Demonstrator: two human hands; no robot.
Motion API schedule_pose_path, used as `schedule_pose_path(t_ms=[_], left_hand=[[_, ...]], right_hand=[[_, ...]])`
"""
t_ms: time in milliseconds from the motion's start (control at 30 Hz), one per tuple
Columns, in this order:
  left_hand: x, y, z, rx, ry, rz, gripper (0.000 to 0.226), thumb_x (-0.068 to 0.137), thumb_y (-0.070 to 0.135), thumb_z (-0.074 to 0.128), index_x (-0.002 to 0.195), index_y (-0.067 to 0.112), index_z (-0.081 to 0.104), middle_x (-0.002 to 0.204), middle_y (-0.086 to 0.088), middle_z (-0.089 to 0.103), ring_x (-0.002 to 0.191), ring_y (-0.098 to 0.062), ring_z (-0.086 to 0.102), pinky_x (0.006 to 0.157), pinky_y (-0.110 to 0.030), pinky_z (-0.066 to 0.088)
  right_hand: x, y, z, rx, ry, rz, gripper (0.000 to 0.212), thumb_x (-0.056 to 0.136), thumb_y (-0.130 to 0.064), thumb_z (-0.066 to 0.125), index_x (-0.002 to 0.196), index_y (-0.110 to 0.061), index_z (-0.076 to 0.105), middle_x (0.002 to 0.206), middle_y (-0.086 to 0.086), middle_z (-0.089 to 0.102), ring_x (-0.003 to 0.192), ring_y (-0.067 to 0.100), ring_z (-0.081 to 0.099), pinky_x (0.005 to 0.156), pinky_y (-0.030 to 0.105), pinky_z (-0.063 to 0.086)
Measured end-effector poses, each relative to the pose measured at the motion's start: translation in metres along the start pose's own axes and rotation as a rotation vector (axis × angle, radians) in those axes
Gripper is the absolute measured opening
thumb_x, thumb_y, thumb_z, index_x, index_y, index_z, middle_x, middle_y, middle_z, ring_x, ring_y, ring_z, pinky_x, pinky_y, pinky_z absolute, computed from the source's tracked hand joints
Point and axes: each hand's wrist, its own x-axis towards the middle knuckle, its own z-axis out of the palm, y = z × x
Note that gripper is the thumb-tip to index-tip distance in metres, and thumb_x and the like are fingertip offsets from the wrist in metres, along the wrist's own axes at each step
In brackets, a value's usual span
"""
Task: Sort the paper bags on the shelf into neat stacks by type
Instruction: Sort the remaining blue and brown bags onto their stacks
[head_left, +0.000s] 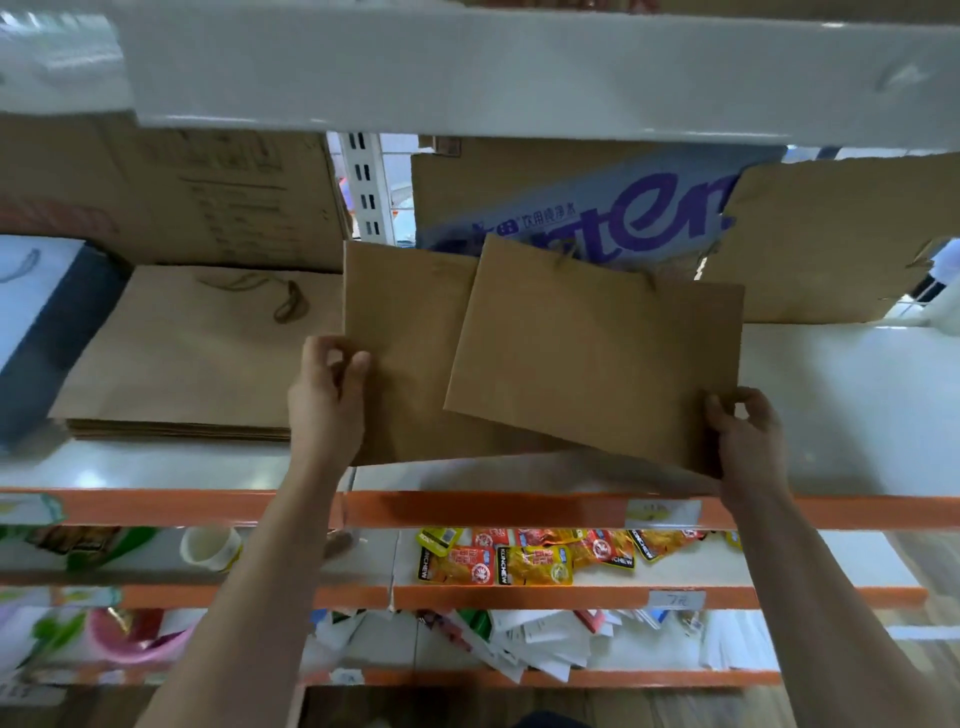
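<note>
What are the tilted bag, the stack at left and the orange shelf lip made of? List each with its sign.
Tilted bag: kraft paper by its look, matte brown, flat. Stack: same matte brown paper, layered edges showing. Shelf lip: probably painted metal, smooth orange, slight sheen.

A small plain brown paper bag (592, 358) is sitting tilted clockwise, its cord handles pointing away, with the right hand (748, 431) pinching its near right corner. It is overlapping a second brown bag (400, 364) (same colour, sitting squarer), which the left hand (327, 395) is gripping at its left edge. A stack of larger brown bags (192, 353) is resting flat on the shelf (831, 405) just to the left.
</note>
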Motion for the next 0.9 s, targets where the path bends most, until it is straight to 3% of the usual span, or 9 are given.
schedule_pose_path(t_ms=[100,167,267,367,467,600,700,833,900], left_hand=[[0.023,-0.013,-0.041,-0.002,0.053,0.0,0.022,0.097,0.03,0.052,0.115,0.018,0.051,0.102,0.0,0.057,0.088,-0.016,0.055,0.066,-0.026,0.04],[0.037,-0.026,-0.07,0.023,0.063,-0.02,0.026,0.096,0.035,0.053,0.117,0.02,0.051,0.105,-0.001,0.059,0.091,-0.017,0.056,0.071,-0.028,0.044],[0.059,-0.051,-0.11,0.046,0.082,-0.053,0.034,0.094,0.04,0.054,0.121,0.02,0.051,0.107,-0.002,0.06,0.091,-0.018,0.058,0.066,-0.024,0.045],[0.082,-0.076,-0.146,0.024,0.097,-0.099,0.04,0.09,0.044,0.059,0.121,0.019,0.053,0.11,-0.004,0.063,0.09,-0.017,0.059,0.066,-0.028,0.047],[0.103,-0.1,-0.182,0.013,0.078,-0.103,0.053,0.081,0.046,0.07,0.121,0.016,0.056,0.106,0.001,0.062,0.089,-0.015,0.059,0.067,-0.023,0.045],[0.131,-0.134,-0.221,0.048,0.039,-0.087,0.058,0.068,0.046,0.081,0.114,0.016,0.06,0.097,0.001,0.063,0.086,-0.016,0.06,0.069,-0.027,0.047],[0.147,-0.156,-0.234,0.101,-0.007,-0.104,0.052,0.069,0.046,0.079,0.109,0.019,0.06,0.092,-0.002,0.066,0.087,-0.02,0.062,0.072,-0.037,0.051],[0.154,-0.173,-0.229,0.24,-0.082,-0.057,0.045,0.081,0.039,0.072,0.113,0.013,0.053,0.096,-0.003,0.058,0.086,-0.018,0.054,0.058,-0.022,0.037],[0.154,-0.179,-0.222,0.318,-0.09,-0.004,0.045,0.084,0.037,0.069,0.115,0.01,0.051,0.103,-0.008,0.055,0.091,-0.022,0.053,0.066,-0.026,0.039]], right_hand=[[-0.012,-0.008,0.032,0.047,-0.049,-0.001,0.008,0.095,-0.009,0.054,0.095,-0.017,0.053,0.079,0.001,0.055,0.064,0.013,0.05,0.041,0.014,0.042],[-0.022,-0.01,0.056,0.037,-0.067,-0.024,0.014,0.094,-0.008,0.055,0.085,-0.018,0.052,0.077,-0.001,0.053,0.065,0.013,0.049,0.039,0.012,0.039],[-0.038,-0.008,0.092,0.022,-0.097,-0.05,0.011,0.092,-0.009,0.059,0.086,-0.018,0.055,0.087,0.003,0.057,0.073,0.014,0.052,0.052,0.017,0.045],[-0.058,-0.006,0.129,0.011,-0.126,-0.054,0.012,0.087,-0.015,0.064,0.084,-0.025,0.059,0.097,0.005,0.062,0.089,0.021,0.057,0.08,0.037,0.049],[-0.081,-0.005,0.166,0.038,-0.154,-0.023,0.017,0.093,-0.008,0.058,0.085,-0.023,0.055,0.088,-0.001,0.063,0.083,0.018,0.057,0.075,0.033,0.045],[-0.112,0.0,0.21,0.101,-0.163,0.031,0.015,0.095,-0.009,0.055,0.09,-0.022,0.052,0.093,-0.003,0.062,0.08,0.011,0.057,0.067,0.03,0.045],[-0.132,0.004,0.228,0.114,-0.133,0.043,0.011,0.094,-0.007,0.056,0.094,-0.018,0.055,0.088,-0.005,0.064,0.074,0.006,0.061,0.065,0.024,0.047],[-0.157,-0.003,0.229,0.004,-0.135,-0.026,0.011,0.093,-0.007,0.058,0.088,-0.017,0.058,0.091,-0.002,0.064,0.08,0.011,0.06,0.068,0.027,0.042],[-0.167,-0.003,0.226,-0.023,-0.137,-0.039,0.015,0.093,-0.007,0.058,0.083,-0.019,0.056,0.092,0.002,0.064,0.081,0.015,0.059,0.071,0.03,0.041]])
